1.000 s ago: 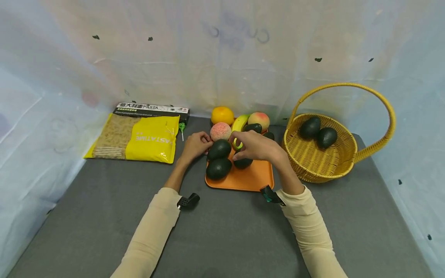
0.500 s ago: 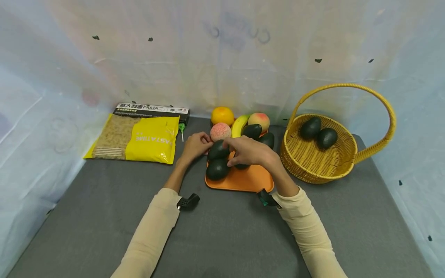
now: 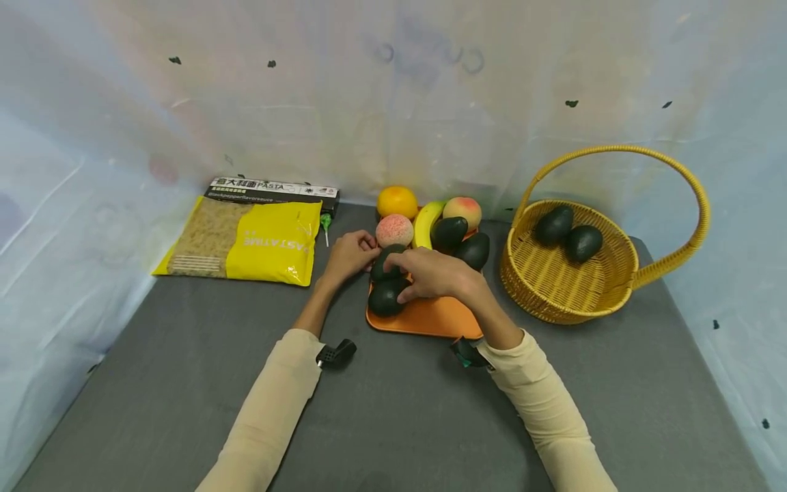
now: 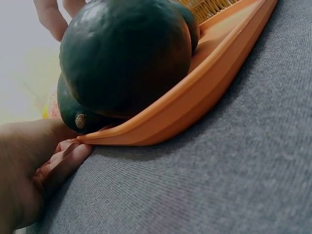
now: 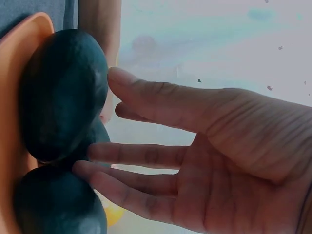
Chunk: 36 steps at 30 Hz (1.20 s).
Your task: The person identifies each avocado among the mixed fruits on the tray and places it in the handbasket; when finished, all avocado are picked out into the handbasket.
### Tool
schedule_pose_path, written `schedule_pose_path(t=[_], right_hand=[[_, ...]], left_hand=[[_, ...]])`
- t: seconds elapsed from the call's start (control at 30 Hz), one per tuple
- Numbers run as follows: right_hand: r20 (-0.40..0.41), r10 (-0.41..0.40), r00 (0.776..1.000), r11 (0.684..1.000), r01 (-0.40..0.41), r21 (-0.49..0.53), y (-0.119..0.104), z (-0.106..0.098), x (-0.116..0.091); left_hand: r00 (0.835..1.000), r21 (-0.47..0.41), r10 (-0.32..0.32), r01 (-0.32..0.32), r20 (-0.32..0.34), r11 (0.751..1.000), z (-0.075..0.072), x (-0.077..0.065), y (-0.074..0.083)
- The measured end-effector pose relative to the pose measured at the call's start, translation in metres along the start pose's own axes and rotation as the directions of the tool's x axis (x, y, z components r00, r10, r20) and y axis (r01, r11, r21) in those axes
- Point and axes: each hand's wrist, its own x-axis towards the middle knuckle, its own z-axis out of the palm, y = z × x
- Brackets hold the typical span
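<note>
My left hand (image 3: 350,257) holds the left rim of the orange tray (image 3: 424,321); in the left wrist view its fingers (image 4: 73,155) meet the tray's edge. My right hand (image 3: 436,275) is over the tray, thumb and fingers spread around the near-left avocado (image 3: 386,298), with nothing gripped. In the right wrist view the thumb tip is right beside that dark green avocado (image 5: 63,95), and other fingertips are near another avocado (image 5: 61,202). Behind the near one lies a further avocado (image 3: 386,263), partly covered by the right hand.
The tray's far part bears a pink-speckled peach (image 3: 394,231), an orange (image 3: 396,202), a banana (image 3: 426,225), another peach (image 3: 462,212) and two avocados (image 3: 449,233). On the right stands a wicker basket (image 3: 565,294) holding two avocados. Leftward lie a yellow pasta bag (image 3: 270,242), a black box (image 3: 307,194) and a green lollipop (image 3: 325,221).
My right hand has moved left and a little nearer, from above the tray's middle to the near-left avocado. The left hand stays at the tray's rim. The view has shifted slightly.
</note>
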Motion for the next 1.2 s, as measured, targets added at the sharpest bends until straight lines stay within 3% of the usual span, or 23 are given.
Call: schedule_pose_path(t=[0.23, 0.53, 0.87, 1.2], right_hand=[[0.088, -0.015, 0.996, 0.999, 0.018, -0.034, -0.002, 0.003, 0.005], [0.120, -0.008, 0.993, 0.998, 0.016, -0.063, -0.004, 0.007, 0.005], [0.163, -0.040, 0.986, 0.991, 0.060, -0.122, -0.010, 0.010, 0.008], [0.206, -0.116, 0.972, 0.967, 0.158, -0.199, -0.011, 0.014, 0.012]], left_hand=[[1.000, 0.021, -0.009, 0.009, 0.001, 1.000, -0.002, -0.001, 0.002], [1.000, 0.026, -0.006, 0.006, 0.007, 1.000, -0.001, 0.001, 0.002], [1.000, -0.002, -0.012, 0.012, 0.021, 1.000, -0.002, 0.002, 0.001], [1.000, 0.010, -0.006, 0.005, 0.012, 1.000, -0.001, 0.001, 0.001]])
